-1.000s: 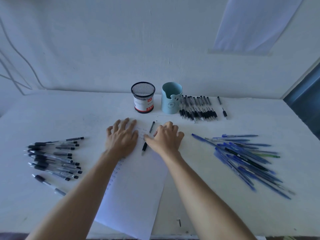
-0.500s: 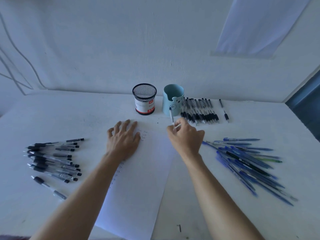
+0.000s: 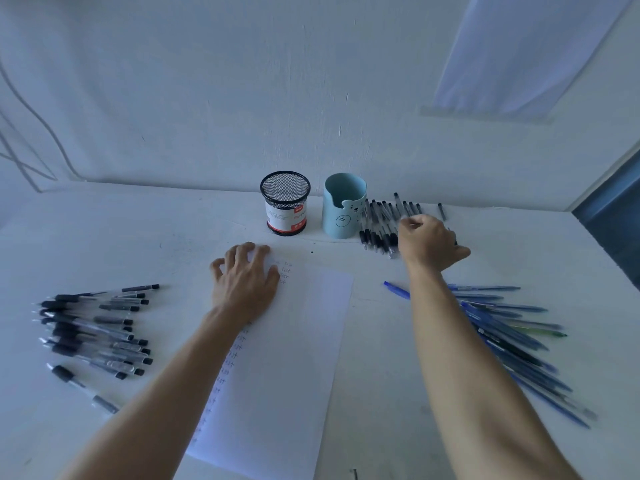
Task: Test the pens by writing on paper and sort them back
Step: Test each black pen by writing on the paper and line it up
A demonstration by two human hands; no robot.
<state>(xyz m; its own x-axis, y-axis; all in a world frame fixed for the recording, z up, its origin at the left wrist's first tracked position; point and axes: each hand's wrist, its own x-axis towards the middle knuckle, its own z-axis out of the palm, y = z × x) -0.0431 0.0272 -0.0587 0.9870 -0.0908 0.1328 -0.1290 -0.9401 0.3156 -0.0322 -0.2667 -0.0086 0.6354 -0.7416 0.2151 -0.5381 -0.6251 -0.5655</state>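
The left hand (image 3: 246, 282) lies flat with fingers spread on the top corner of the sheet of paper (image 3: 294, 358). The paper lies in the middle of the table (image 3: 104, 230) and bears a column of small handwritten words down its left edge. The right hand (image 3: 431, 242) reaches forward with curled fingers over the row of black pens (image 3: 379, 223), which lies just beside the blue cup (image 3: 337, 216). I cannot tell whether it grips a pen, because the back of the hand hides the fingertips. The blue cup has a bear face on its front and stands upright just beside the black mesh cup (image 3: 285, 202), which carries a red and white label. Both stand at the far side of the table, near the wall. Only the upper inner wall of each cup shows; what lies at the bottom is hidden. A pile of black pens (image 3: 93, 327) lies well to the left of the paper, and a pile of blue pens (image 3: 512, 327) lies to its right, partly behind the right forearm
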